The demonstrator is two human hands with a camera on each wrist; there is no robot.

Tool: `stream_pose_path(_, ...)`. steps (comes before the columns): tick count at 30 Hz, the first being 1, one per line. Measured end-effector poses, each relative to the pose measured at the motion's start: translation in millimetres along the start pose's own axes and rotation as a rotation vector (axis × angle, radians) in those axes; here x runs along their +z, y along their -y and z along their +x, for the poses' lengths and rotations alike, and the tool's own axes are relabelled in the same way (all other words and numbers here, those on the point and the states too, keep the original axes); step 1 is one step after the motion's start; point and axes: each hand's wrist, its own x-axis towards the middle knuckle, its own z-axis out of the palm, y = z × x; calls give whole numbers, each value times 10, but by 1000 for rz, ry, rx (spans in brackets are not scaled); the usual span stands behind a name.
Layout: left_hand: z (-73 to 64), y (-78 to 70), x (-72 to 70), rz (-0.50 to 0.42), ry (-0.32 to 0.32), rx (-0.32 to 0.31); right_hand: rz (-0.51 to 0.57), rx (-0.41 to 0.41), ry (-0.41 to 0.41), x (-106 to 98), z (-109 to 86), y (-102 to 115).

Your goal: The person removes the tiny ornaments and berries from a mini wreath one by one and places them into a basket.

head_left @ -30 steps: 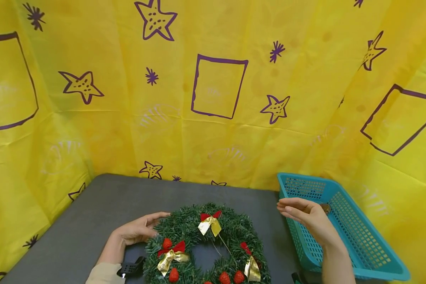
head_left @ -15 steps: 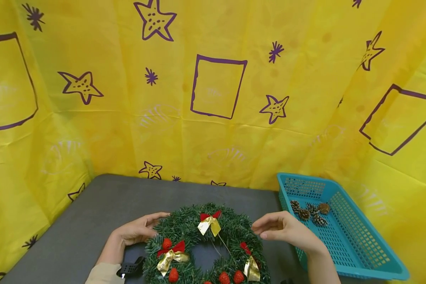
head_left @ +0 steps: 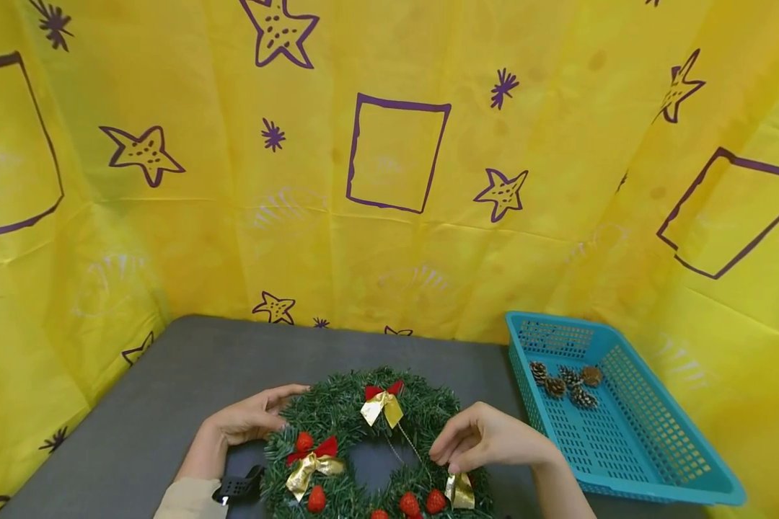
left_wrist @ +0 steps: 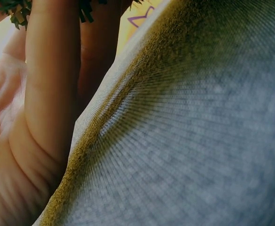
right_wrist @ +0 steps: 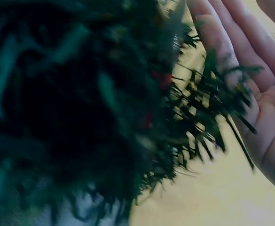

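A green tinsel wreath (head_left: 337,389) with red strawberries and gold-and-red bows stands at the front of the grey table in the head view. My left hand (head_left: 249,417) grips its left rim, fingers bent behind the tinsel. On the wreath's right side my right hand (head_left: 483,440) pinches the lower right bow (head_left: 459,491) at its top, hiding its red part; the gold tails hang below the thumb. The right wrist view shows tinsel (right_wrist: 189,108) in front of the palm. In the left wrist view, the fingers (left_wrist: 52,70) reach up to the tinsel.
A teal plastic basket (head_left: 671,432) stands at the right of the table (head_left: 234,353), with several pine cones (head_left: 582,396) near its far end. Yellow cloth (head_left: 389,274) with purple stars hangs behind and at both sides. A dark strap (head_left: 240,486) lies by the left wrist.
My right hand has moved left and down from above the basket to the wreath's right bow, uncovering the pine cones. The left hand keeps its hold on the wreath.
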Motion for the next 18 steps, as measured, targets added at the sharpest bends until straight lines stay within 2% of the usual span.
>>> stream_pose_path(5, -5, -2, 2, -8, -1, -1, 12, 58, 49, 57, 64, -35)
stream_pose_path(13, -5, 1, 9, -23, 2, -1, 47, 81, 178, 98, 112, -110)
stream_pose_path(18, -6, -7, 13, -30, 5, 3, 13, 98, 239, 107, 132, -160)
